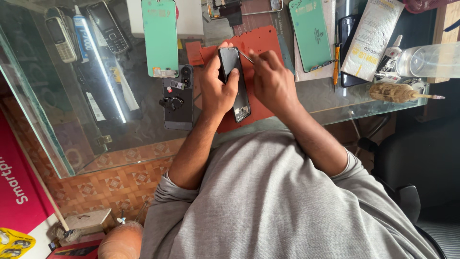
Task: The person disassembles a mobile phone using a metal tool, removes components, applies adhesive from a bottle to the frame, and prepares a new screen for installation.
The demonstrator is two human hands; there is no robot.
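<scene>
Your left hand (216,88) wraps the long black slab-shaped phone (235,84) from its left side, thumb across the face and fingers curled behind. The phone is tilted up off the bench rather than lying flat. That grip likely steadies it against the push of the tool.

Your right hand (272,79) is closed in a pinch on a thin metal tool (246,57), probably tweezers or a fine pick. Its tip touches the phone's upper right edge. The right hand sits just beside the phone, on its right, knuckles toward the far edge of the worktop.

Both hands work above the red-orange rubber mat (261,41), which lies mid-bench and runs to the near edge of the glass worktop (330,98). It probably serves as a soft, non-slip pad under the phone.

Just left of your left hand, a dark opened phone body with loose small parts on it (178,98) lies flat near the near edge. Two mint-green phone back covers lie toward the far edge: one left of the mat (160,36), one right of it (310,33). An orange-handled screwdriver (336,62) lies beside the right cover.

Two old keypad phones (84,31) rest under the glass at the far left corner. A clear plastic bottle (429,60) and a brown bristle brush (397,92) lie at the right edge, well apart from your hands.
</scene>
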